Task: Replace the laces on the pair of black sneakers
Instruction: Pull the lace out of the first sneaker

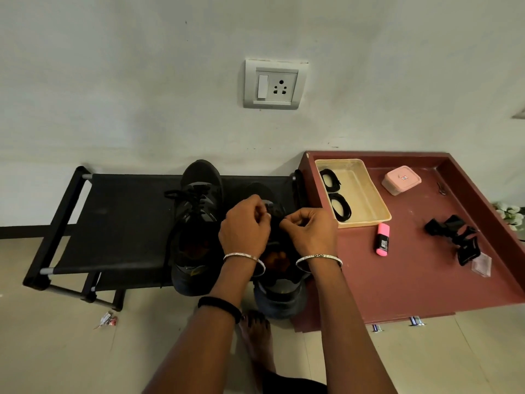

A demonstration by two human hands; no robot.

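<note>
Two black sneakers (199,217), two coiled laces (340,206) in tray (359,194), left hand (245,232) and right hand (312,233), each grip pinching shoelace (275,212).

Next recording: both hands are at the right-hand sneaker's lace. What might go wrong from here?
The right-hand sneaker overhangs the front edge of the rack, so tugging the lace pinched by the left hand and right hand may tip it off. The coiled laces in the tray are black too, so old and new might get mixed.
</note>
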